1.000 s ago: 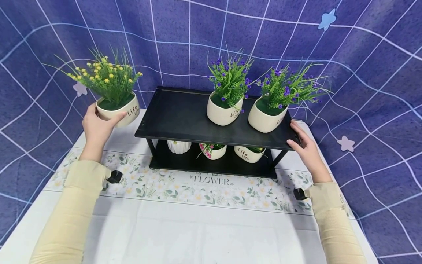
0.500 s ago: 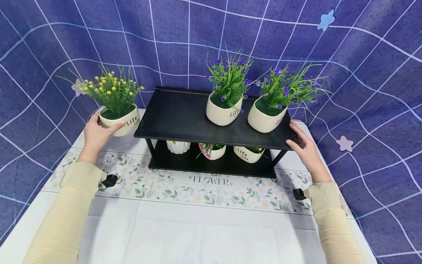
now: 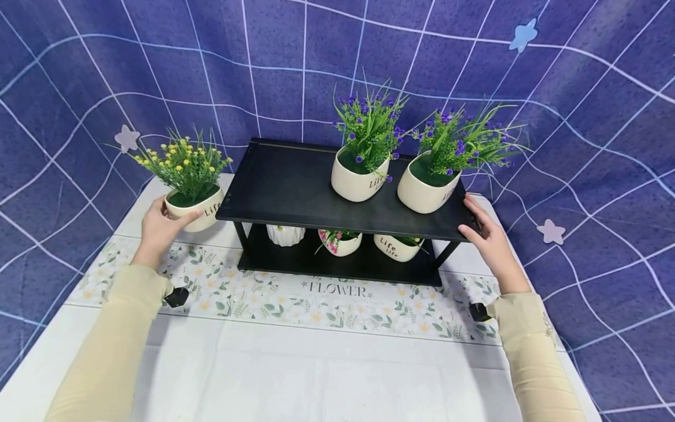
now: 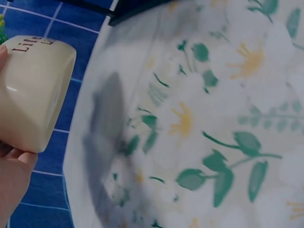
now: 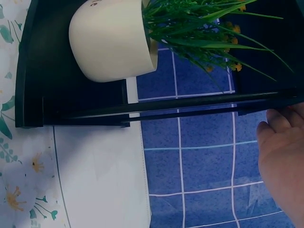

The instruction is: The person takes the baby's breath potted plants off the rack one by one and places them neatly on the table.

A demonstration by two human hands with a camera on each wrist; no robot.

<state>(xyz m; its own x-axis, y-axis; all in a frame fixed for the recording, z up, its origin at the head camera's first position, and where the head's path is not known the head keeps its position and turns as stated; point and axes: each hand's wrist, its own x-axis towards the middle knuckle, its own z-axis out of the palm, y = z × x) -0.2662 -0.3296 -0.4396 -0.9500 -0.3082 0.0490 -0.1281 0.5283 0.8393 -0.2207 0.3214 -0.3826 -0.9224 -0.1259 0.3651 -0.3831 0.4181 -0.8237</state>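
On the left, my left hand [image 3: 159, 227] grips a white flower pot [image 3: 203, 212] with green grass and small yellow flowers, thumb across its front. The left wrist view shows this pot tilted in the camera's frame, fingers [image 4: 21, 164] under its lower side and a shadow on the cloth beside it. A black two-tier shelf [image 3: 285, 181] stands in the middle. My right hand [image 3: 487, 234] holds the right end of its top board, thumb at the front corner. Two white pots with purple flowers, a middle one [image 3: 355, 183] and a right one [image 3: 426, 193], stand on that board.
On the lower tier stand a ribbed white pot [image 3: 286, 235], a pot with pink flowers [image 3: 347, 245] and a pot lettered "Life" [image 3: 396, 248]. A floral strip [image 3: 337, 310] marked "FLOWER" runs across the white table [image 3: 316, 381]. A blue grid curtain [image 3: 285, 53] hangs behind.
My left hand has lowered the yellow-flowered pot and brought it slightly right, close beside the shelf's left end. The right hand has stayed on the shelf's right end.
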